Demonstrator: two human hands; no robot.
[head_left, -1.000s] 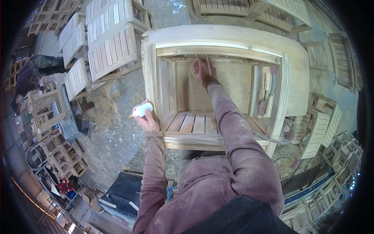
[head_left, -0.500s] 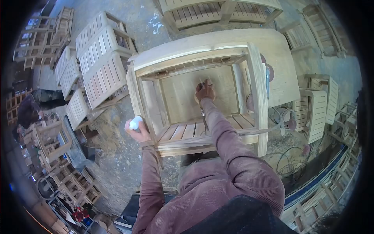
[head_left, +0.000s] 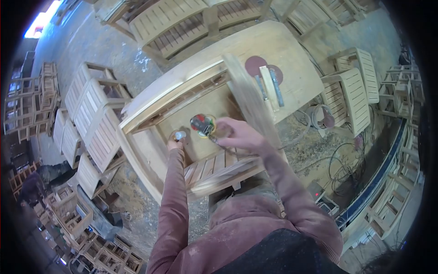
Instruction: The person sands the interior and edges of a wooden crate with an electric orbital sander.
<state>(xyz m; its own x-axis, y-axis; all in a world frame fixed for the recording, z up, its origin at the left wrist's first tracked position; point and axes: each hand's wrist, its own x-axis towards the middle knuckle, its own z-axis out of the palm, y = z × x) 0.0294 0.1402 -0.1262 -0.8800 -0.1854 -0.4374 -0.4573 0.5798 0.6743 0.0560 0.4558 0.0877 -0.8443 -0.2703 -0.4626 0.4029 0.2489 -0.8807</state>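
Observation:
A pale wooden chair frame (head_left: 150, 107) lies on a wooden worktable (head_left: 292, 55) in front of me. My left hand (head_left: 174, 145) reaches inside the frame and grips a small white bottle (head_left: 180, 135). My right hand (head_left: 238, 135) is raised over the slatted seat (head_left: 214, 166). It holds a small power tool (head_left: 203, 124) with a red and green body and a trailing cord. The tool hangs just right of the bottle, and the two hands are close together. Motion blurs the right hand and the near chair rail.
Dark red sanding discs (head_left: 254, 64) and a wooden block (head_left: 270, 87) lie on the tabletop at the right. Stacked slatted chairs (head_left: 91, 109) stand at the left and more chairs (head_left: 353, 86) at the right. Cables (head_left: 346, 169) and sawdust cover the floor.
My right hand has drawn back from deep inside the frame with the tool. My left hand moved from the chair's left edge into the frame. The view swung left.

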